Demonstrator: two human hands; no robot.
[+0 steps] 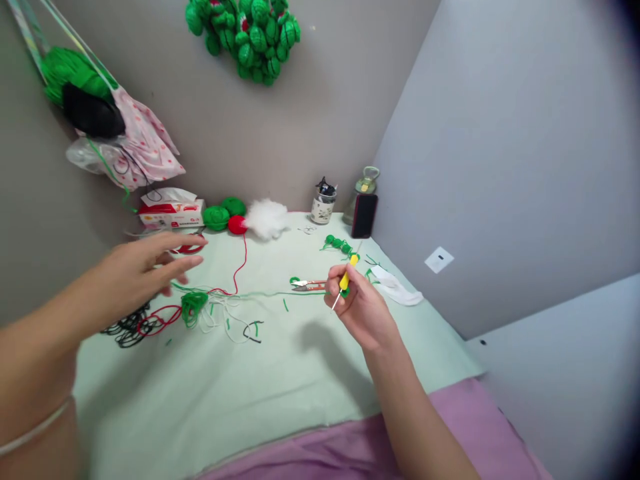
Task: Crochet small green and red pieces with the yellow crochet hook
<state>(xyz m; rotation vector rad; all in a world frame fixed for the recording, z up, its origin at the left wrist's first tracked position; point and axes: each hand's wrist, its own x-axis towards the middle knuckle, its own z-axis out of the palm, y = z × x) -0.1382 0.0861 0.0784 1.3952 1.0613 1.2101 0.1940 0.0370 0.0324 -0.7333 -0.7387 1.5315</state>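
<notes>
1. Small snips (311, 287) lie on a pale green cloth (270, 373), with their points to the left.
2. The right hand (363, 307) is held up just to the right of the snips. Its thumb and fingers are closed around a yellow hook (345, 280), so the hook is near the snips too. The thin tip points down and to the left (a bit of green shows by the fingers).
3. The left hand (155, 263) is well to the left of the snips. Its fingers are stretched out and a little apart, and nothing shows between them.
4. Also left of the snips are a green yarn bundle (194, 307), loops of red yarn (159, 321), messy black yarn (129, 328) and loose white yarn (220, 319). Red scissors (191, 249) peek out behind the left hand.
5. Past the snips, to the left, sit a tissue box (173, 215), a green ball (216, 218), a red ball (237, 225) and white fluff (269, 220).
6. Past the snips, to the right, are a jar (323, 209), a dark phone (365, 217) and a small green knobbly string (339, 244).
7. Right of the snips, beyond the right hand, lies a white cloth piece (397, 287).
</notes>
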